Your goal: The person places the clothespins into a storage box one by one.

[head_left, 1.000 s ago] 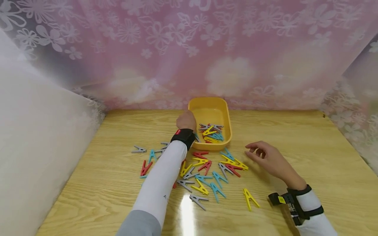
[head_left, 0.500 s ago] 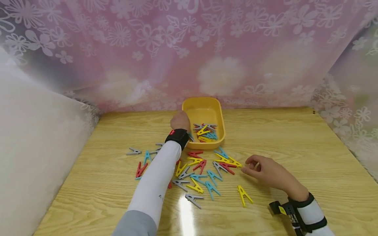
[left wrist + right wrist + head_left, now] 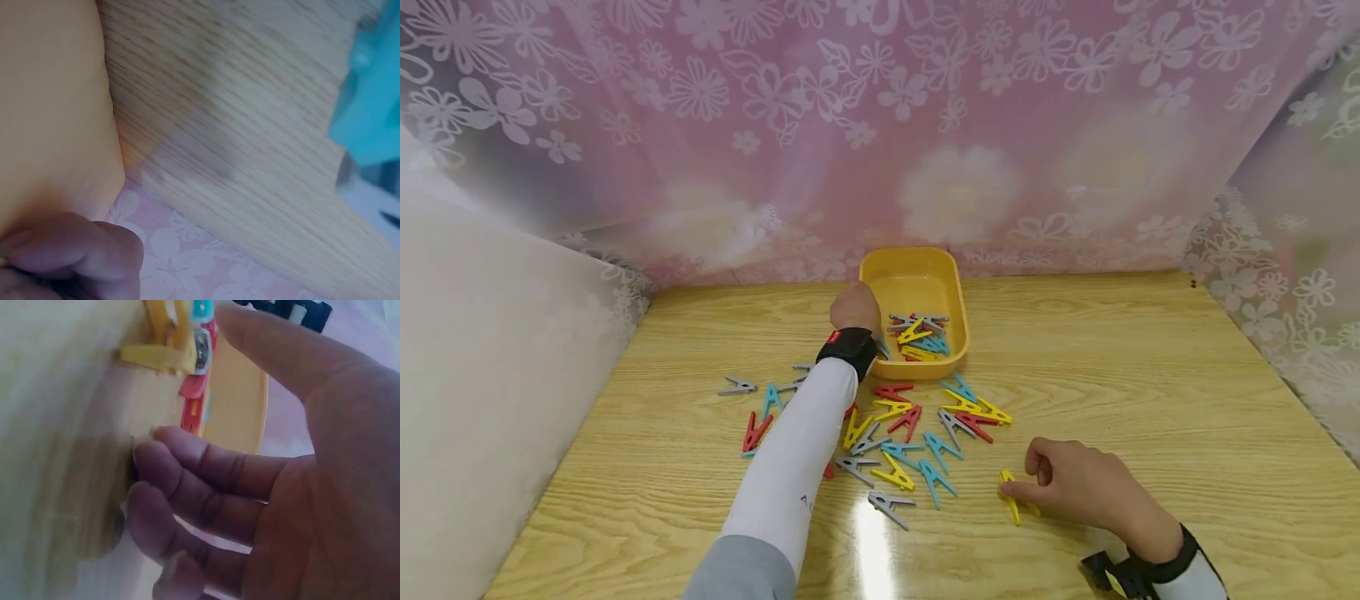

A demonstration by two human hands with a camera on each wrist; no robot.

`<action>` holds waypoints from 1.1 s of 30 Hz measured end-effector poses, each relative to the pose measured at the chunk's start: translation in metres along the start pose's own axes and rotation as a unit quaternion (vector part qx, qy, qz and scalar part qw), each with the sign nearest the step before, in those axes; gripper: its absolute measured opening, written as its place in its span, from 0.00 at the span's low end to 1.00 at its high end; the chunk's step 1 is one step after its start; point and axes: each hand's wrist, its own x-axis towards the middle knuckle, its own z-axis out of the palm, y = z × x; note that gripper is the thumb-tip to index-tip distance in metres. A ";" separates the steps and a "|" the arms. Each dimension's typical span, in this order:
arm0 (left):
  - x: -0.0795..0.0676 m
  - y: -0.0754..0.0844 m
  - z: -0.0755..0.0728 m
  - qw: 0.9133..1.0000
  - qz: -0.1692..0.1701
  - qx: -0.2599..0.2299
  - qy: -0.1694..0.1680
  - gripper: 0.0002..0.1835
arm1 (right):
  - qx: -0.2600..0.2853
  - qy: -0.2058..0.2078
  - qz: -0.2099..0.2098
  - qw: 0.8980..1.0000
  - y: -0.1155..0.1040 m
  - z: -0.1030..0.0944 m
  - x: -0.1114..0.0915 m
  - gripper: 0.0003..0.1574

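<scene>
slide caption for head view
Left hand at a rectangular yellow plastic tub, right hand at a yellow V-shaped clothespin on the wood-grain table.

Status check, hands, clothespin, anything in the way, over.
Left hand gripping yellow tray at its side. Right hand open over lone yellow clothespin, no pinch. Nothing seen blocking it; the nearest blue clothespin lies apart.

Behind the left hand (image 3: 855, 307), a black strap (image 3: 847, 352) is bearing a red tag (image 3: 834, 337); farther back, a white sleeve (image 3: 796, 458) is meeting grey cloth (image 3: 745, 571).
</scene>
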 end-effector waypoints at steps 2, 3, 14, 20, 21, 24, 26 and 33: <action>0.000 0.000 0.000 1.000 -0.001 0.002 0.003 0.17 | -0.012 -0.002 0.010 1.000 -0.004 0.003 -0.003 0.34; 0.001 0.000 0.001 1.000 -0.002 0.003 0.005 0.17 | -0.015 0.000 0.012 1.000 -0.006 0.005 -0.005 0.34; 0.003 -0.001 0.001 1.000 -0.013 0.007 0.026 0.18 | -0.020 0.013 0.042 0.999 -0.016 0.013 -0.010 0.26; 0.001 0.001 0.000 1.000 -0.013 -0.002 0.021 0.18 | 0.002 0.012 0.061 0.998 -0.013 0.012 -0.014 0.32; 0.001 0.000 -0.001 1.000 -0.013 -0.003 0.018 0.18 | 0.004 0.009 0.063 0.998 -0.012 0.012 -0.015 0.31; 0.001 0.000 -0.003 1.000 -0.016 -0.004 0.022 0.18 | 0.010 -0.002 0.069 0.998 -0.012 0.012 -0.014 0.27; 0.001 -0.001 -0.003 1.000 -0.018 -0.001 0.025 0.18 | 0.017 -0.008 0.069 0.997 -0.011 0.012 -0.012 0.24; 0.004 -0.001 0.001 1.000 -0.015 -0.003 0.025 0.17 | 0.105 0.044 0.028 0.993 -0.006 -0.003 -0.004 0.23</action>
